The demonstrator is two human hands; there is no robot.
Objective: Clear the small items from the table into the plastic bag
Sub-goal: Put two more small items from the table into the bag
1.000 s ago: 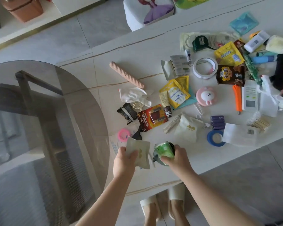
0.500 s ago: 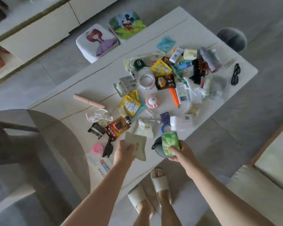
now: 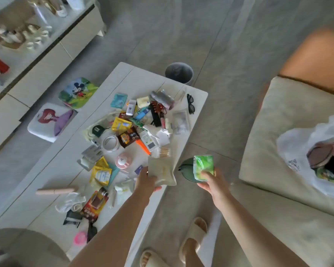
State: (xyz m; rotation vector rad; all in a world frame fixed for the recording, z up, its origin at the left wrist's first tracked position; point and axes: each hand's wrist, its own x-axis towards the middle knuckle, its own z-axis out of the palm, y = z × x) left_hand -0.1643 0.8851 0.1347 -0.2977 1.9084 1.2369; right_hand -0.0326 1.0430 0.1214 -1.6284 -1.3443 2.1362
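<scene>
Right hand (image 3: 213,183) pinches green packet (image 3: 203,166) with dark round pouch (image 3: 186,169); left hand (image 3: 147,181) grips beige sachet (image 3: 162,170). Plastic bag (image 3: 305,151) lies rightward on sofa (image 3: 274,116); right hand nearer.

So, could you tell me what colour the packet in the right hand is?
Bright green packet, head view.

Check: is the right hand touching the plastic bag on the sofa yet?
Apart. The head view shows the right hand holding a green packet, with bare sofa cushion before the plastic bag.
</scene>
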